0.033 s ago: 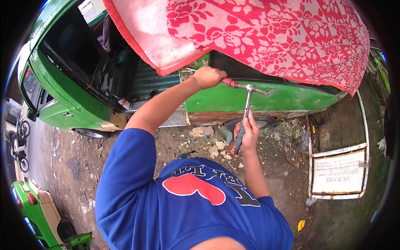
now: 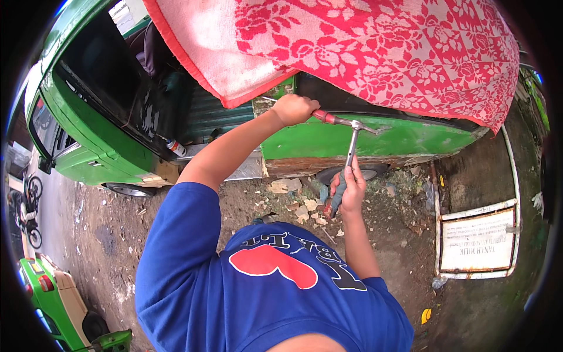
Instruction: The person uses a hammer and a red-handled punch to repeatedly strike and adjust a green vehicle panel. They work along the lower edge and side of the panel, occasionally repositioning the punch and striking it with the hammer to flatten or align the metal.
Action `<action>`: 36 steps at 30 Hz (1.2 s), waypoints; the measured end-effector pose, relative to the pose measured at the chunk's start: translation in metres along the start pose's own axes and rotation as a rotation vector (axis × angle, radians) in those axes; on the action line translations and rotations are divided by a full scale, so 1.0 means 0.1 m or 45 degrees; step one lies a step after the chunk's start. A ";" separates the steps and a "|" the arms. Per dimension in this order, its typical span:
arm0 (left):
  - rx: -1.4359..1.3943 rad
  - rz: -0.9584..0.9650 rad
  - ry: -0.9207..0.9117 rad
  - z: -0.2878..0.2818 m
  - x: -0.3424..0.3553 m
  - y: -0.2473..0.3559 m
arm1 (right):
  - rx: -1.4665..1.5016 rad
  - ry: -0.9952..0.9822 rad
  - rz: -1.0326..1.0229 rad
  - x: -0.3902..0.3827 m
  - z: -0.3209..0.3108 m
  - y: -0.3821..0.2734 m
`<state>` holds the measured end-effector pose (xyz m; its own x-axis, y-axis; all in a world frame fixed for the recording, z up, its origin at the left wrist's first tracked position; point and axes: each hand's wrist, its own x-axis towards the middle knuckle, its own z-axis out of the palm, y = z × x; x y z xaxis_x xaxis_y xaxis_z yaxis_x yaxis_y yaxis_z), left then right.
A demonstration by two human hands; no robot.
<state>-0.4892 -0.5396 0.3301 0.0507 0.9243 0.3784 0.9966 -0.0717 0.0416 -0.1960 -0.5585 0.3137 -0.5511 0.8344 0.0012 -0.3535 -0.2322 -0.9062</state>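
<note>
Two hands apart, each closed on a tool, beside a green vehicle.
Nearest, at bottom centre, is a blue shirt [image 2: 270, 314]. Right of centre, the right hand [image 2: 352, 192] wraps the dark grip of a hammer [image 2: 352, 148], its metal shank rising above the fingers. Higher, at upper centre, the left hand [image 2: 295, 110] clamps a red-handled tool [image 2: 325, 117]: the handle juts out right of the fist toward the hammer's head, and a thin shaft shows left of it. Whether head and handle touch, I cannot tell. Behind both tools runs the green vehicle [image 2: 311, 142], a red-and-white floral cloth [image 2: 375, 50] draped over it across the upper frame.
</note>
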 end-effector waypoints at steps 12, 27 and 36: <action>-0.065 0.033 -0.053 -0.05 0.05 -0.07 | 0.056 0.161 -0.095 0.00 0.12 0.26; -0.100 0.012 -0.092 -0.09 -0.01 -0.07 | 0.016 0.132 -0.030 -0.01 0.23 0.26; -0.074 0.004 -0.083 -0.07 -0.06 -0.05 | -0.066 0.078 -0.006 0.01 0.11 0.22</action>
<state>-0.4947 -0.5479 0.3342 0.0595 0.9463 0.3179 0.9910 -0.0942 0.0950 -0.2130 -0.5679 0.2982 -0.5017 0.8648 -0.0188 -0.3156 -0.2032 -0.9269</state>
